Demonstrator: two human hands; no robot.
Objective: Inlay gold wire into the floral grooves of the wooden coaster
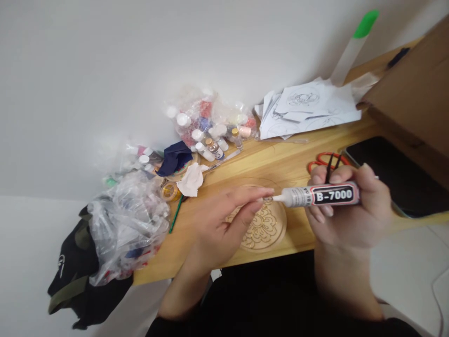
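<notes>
My right hand (354, 227) is wrapped round a glue tube (301, 197) marked B-7000, held level with its nozzle pointing left. Dark tweezers (329, 169) stick up between the fingers of that hand. At the nozzle's tip, thumb and forefinger of my left hand (224, 222) pinch a tiny piece, too small to make out. Below both hands a round wooden disc (277, 234) lies on the table, with a flower pattern outlined in gold; my left hand covers part of it.
Red-handled scissors (314, 166) lie beside a black tablet (403, 182) and a cardboard box (414, 89). Printed drawings (308, 107) rest along the wall. Small bottles (203, 152), a tape roll (170, 191), a green stick (176, 214) and plastic bags (129, 210) fill the left side.
</notes>
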